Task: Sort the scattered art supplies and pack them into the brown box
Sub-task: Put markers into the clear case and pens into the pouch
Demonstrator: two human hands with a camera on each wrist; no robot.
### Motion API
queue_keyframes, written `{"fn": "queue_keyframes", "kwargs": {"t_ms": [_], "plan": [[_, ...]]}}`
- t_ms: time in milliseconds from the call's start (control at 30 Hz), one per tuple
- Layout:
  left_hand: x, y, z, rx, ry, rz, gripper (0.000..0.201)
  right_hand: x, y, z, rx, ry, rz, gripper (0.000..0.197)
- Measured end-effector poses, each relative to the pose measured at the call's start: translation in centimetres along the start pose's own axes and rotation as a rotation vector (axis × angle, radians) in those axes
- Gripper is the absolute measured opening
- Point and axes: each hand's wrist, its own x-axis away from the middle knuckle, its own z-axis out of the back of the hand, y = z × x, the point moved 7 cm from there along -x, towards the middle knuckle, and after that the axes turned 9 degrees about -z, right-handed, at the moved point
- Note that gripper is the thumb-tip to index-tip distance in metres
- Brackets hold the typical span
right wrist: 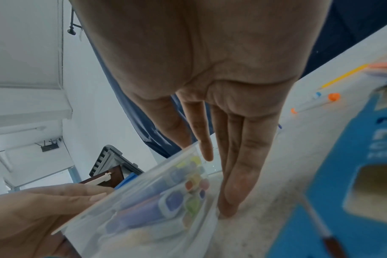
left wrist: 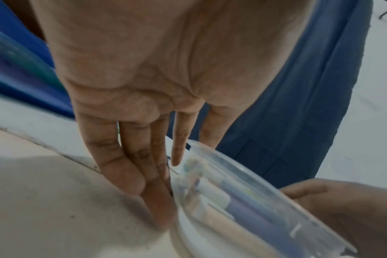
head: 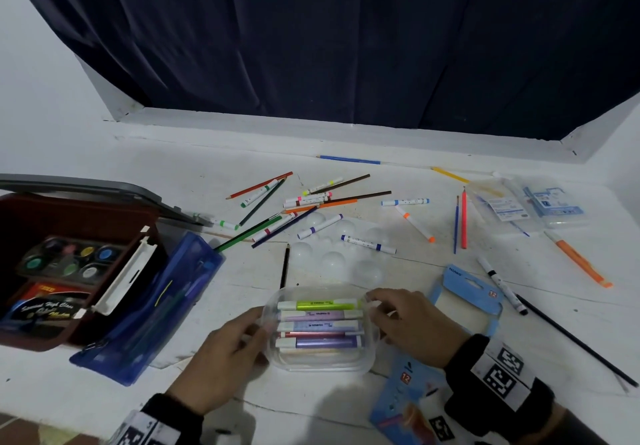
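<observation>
1. Clear plastic container (head: pixel 320 361) of highlighters (head: pixel 320 323) is seen on the white surface (head: pixel 415 264), near the front edge, to the right of the brown box (head: pixel 45 337) and the blue zip pouch (head: pixel 152 309).
2. Left hand (head: pixel 221 361): fingers straight, laid flat against the container's left wall; nothing is curled round it.
3. Right hand (head: pixel 412 323): fingers likewise extended, touching the right wall and rim. The grip is therefore a two-sided press, not a clasp.
4. Handling, judged: thin, smooth plastic, likely light, somewhat flexible and slippery; walls may bow if squeezed hard.
5. Highlighters lie loose in stacked rows; whether a lid is fitted cannot be told. Tilting risks spillage.
6. Best hold, judged: under the rim at both short ends, kept level.
7. Markers and coloured pencils (head: pixel 301 202) remain scattered farther back.
</observation>
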Motion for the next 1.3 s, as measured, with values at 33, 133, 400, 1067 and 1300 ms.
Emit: {"fn": "queue_keyframes", "kwargs": {"t_ms": [33,133,400,1067,1300], "plan": [[0.0,0.2,0.0,0.024,-0.015,-0.003,0.023,-0.1,-0.3,-0.3,-0.012,-0.007,0.001,0.028],[0.2,-0.7,1.2,0.036,-0.016,0.004,0.027,-0.4,-1.4,-1.3,-0.027,-0.028,-0.001,0.026],[-0.4,-3.0,5.3,0.07,0.048,0.07,0.028,-3.3,-4.5,-3.6,-0.124,-0.052,-0.029,0.017],[-8.2,-1.8,5.9,0.267,0.036,0.172,0.026,-5.0,-5.7,-4.1,-0.325,-0.024,-0.162,0.011],[-6.5,-3.2,7.9,-0.03,0.031,0.086,0.027,-4.7,-5.4,-4.1,-0.381,-0.031,-0.174,0.011]]}}
